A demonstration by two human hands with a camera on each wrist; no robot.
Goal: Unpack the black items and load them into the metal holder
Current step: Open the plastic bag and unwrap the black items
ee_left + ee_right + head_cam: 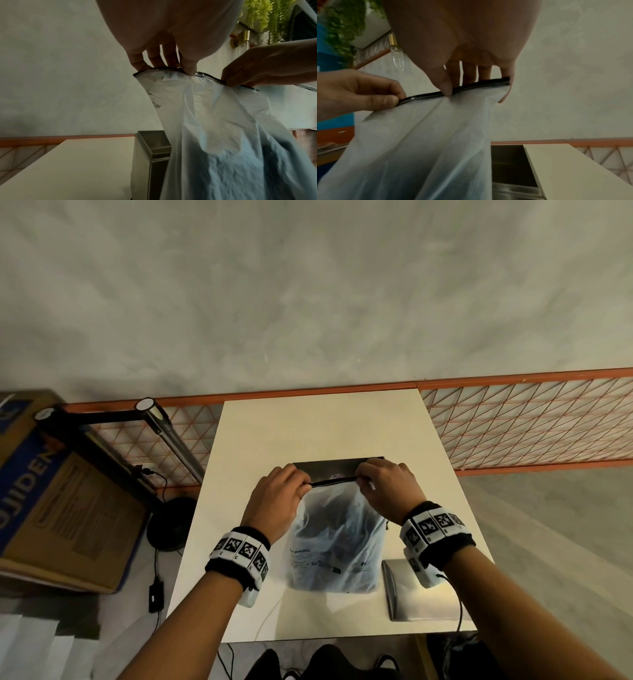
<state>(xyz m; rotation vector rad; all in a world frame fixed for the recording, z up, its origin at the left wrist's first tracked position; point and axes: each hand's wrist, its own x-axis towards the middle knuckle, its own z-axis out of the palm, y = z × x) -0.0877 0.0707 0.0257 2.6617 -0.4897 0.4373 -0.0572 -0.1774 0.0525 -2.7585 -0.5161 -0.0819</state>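
A translucent plastic bag (335,542) stands on the cream table (308,426), with dark shapes showing dimly through its lower half. Its top edge is a black zip strip (334,481), which looks closed. My left hand (305,486) pinches the strip's left end and my right hand (361,478) pinches its right part. The left wrist view shows my left hand (171,66) on the bag (223,135). The right wrist view shows my right hand (453,89) on the strip (471,86). The metal holder (329,469) stands just behind the bag, an open box (510,162).
A curved metal piece (404,590) lies at the table's front right, under my right wrist. On the left are a cardboard box (51,501) and a black desk lamp (137,422). An orange wire grid (531,422) runs behind the table.
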